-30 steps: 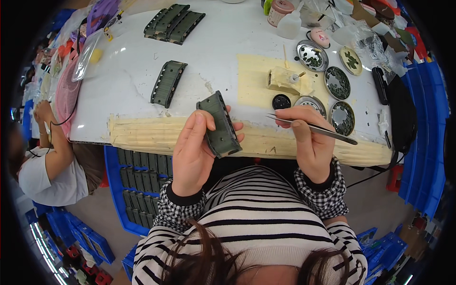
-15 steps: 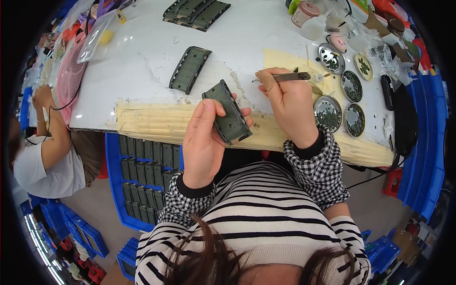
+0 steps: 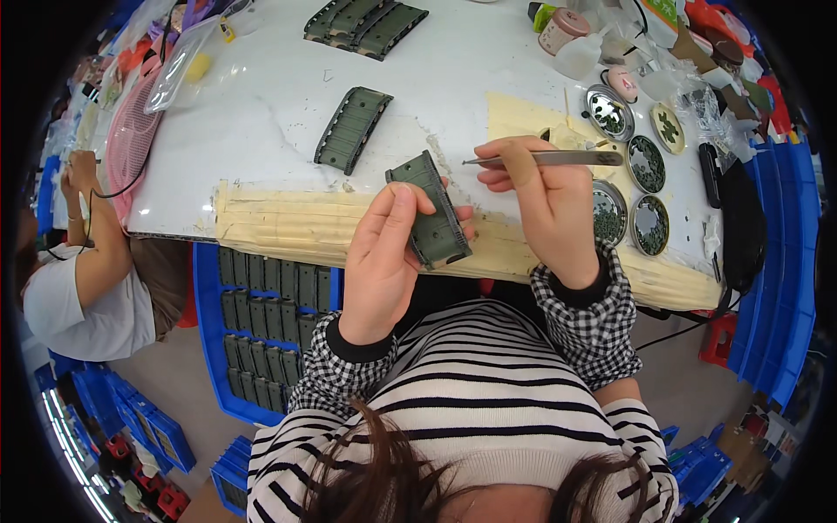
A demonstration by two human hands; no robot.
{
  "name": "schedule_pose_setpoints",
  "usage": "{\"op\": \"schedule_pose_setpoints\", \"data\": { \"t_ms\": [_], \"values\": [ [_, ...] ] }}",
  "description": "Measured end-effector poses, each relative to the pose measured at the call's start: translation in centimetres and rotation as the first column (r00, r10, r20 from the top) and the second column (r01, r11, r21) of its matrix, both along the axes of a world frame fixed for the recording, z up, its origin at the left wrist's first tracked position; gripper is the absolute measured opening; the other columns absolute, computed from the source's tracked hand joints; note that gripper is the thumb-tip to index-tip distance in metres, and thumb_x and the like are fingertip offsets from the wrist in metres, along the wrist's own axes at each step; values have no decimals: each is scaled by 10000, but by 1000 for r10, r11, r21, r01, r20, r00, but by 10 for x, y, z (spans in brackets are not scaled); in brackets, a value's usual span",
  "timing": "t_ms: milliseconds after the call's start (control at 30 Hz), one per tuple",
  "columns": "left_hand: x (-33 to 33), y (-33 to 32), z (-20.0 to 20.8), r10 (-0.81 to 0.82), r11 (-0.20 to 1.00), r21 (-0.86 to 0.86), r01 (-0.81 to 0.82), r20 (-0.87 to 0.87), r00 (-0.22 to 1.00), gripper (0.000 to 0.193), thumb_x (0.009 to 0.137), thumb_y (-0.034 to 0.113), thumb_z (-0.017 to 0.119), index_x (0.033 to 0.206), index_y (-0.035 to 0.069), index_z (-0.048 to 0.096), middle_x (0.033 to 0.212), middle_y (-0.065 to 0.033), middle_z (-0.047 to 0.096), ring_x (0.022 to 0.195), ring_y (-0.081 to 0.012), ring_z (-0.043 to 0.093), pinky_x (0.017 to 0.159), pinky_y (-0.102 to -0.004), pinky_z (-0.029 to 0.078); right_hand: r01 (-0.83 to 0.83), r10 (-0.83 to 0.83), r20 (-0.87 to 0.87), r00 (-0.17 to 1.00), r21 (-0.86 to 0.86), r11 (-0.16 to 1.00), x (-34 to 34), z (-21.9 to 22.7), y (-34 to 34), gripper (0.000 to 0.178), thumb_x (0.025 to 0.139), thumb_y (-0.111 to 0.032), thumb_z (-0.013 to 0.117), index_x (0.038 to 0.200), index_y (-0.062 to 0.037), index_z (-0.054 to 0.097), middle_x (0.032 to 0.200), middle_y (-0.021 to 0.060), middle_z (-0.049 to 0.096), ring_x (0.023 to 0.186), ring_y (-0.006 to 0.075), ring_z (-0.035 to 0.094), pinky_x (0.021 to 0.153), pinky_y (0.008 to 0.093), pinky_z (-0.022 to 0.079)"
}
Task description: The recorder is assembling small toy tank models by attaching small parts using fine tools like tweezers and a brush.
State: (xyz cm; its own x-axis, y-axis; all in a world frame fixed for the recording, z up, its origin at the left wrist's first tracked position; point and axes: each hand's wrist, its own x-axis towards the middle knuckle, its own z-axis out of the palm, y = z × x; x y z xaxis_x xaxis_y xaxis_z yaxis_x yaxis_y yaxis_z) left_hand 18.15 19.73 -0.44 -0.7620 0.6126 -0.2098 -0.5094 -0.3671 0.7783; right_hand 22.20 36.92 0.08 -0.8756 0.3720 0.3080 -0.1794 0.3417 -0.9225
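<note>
My left hand [image 3: 384,253] grips a curved dark-green panel [image 3: 429,209] with ridged edges, tilted above the table's near edge. Its thumb lies on the panel's face and fingertips show beyond the far side. To the right, my right hand [image 3: 554,196] pinches metal tweezers [image 3: 567,158], their tips pointing left, apart from the panel. Whether the tips hold a small part is too fine to tell. Another green panel [image 3: 353,131] lies on the table beyond my left hand. Farther back sits a group of similar panels [image 3: 366,26] side by side.
Round dishes of small green pieces [image 3: 646,164] stand at the right, one partly behind my right hand. Beige tape [image 3: 288,218] covers the table's front edge. A blue crate [image 3: 207,336] of green panels is below left. Another person [image 3: 91,288] sits at the left.
My right hand has moved slightly right and down, and the tweezers now lie flatter across it, reaching farther right. The left hand and its panel have shifted slightly right.
</note>
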Motion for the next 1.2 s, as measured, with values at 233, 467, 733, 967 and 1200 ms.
{"op": "schedule_pose_setpoints", "data": {
  "t_ms": [233,467,733,967,1200],
  "values": [
    [4,12,3,-257,967,18,256,63,964,281,1040,288,416,971,32,510,904,-90,638,842,-175,669,730,-274,548,-205,259,153,954,-301,931,38,32,14,381,1031,-229,428,975,74,653,846,82,665,720,109,653,658,227,531],
    [9,23,0,-337,941,-1,337,42,941,265,1037,271,429,943,34,501,936,-87,638,834,-151,653,713,-266,540,-198,249,139,958,-302,933,54,25,17,346,1018,-226,456,994,57,654,870,100,671,733,136,656,651,247,532],
    [14,29,3,-359,933,3,359,66,931,253,1046,215,385,903,34,488,956,-59,560,1052,-154,550,919,-287,437,-188,286,-87,954,569,800,74,34,24,369,786,-245,722,1042,16,671,949,153,665,751,259,669,630,297,542],
    [19,39,1,-375,926,-45,374,2,927,269,1046,215,372,898,25,491,1010,-91,576,1136,-196,528,975,-317,394,-190,310,-96,946,612,767,81,29,32,461,730,-289,740,1074,9,666,1001,152,665,750,235,671,591,285,538],
    [19,40,5,-399,916,-51,397,-33,916,261,1050,218,367,901,42,490,869,-9,480,893,-98,478,836,-255,393,-231,290,-47,956,490,840,84,28,34,404,862,-332,635,1099,-6,659,1043,154,664,826,250,683,680,313,548]
  ]
}}
